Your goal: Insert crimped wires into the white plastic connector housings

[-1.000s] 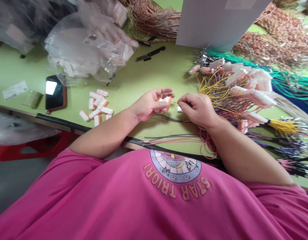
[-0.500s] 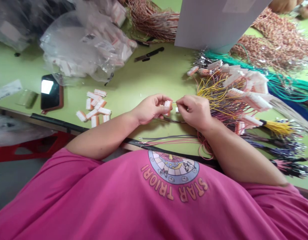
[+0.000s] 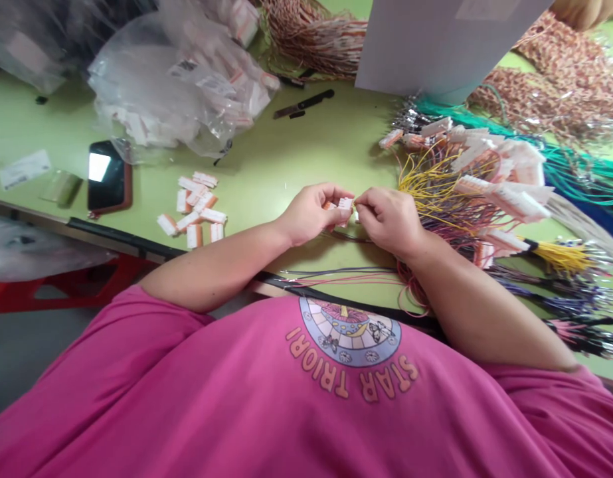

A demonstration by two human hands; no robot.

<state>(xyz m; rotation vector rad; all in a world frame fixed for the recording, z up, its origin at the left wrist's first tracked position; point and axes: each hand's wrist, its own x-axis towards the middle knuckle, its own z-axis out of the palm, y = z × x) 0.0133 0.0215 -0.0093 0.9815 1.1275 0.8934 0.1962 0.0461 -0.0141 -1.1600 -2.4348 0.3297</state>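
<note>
My left hand (image 3: 311, 211) pinches a white and orange plastic connector (image 3: 344, 205) between thumb and fingers over the middle of the green table. Close on its right, my right hand (image 3: 390, 219) has its fingers pressed together on a thin yellow wire (image 3: 355, 204), whose tip is at the connector's side. Whether the tip sits inside the connector is too small to tell. Left of my hands lies a loose group of similar connectors (image 3: 193, 214). Yellow and dark red wires (image 3: 430, 189) with connectors on them are heaped beside my right hand.
A knife (image 3: 306, 103) lies beyond my hands, near clear plastic bags (image 3: 151, 86) of connectors. A phone (image 3: 107, 178) rests at the left. Behind stands a grey panel (image 3: 436, 50) among bundles of twisted wires (image 3: 316, 40). Loose red and black wires (image 3: 336, 273) run along the front edge.
The connector in my left hand has turned and come closer to my right fingers; less yellow wire shows between them. The whole view has shifted slightly.
</note>
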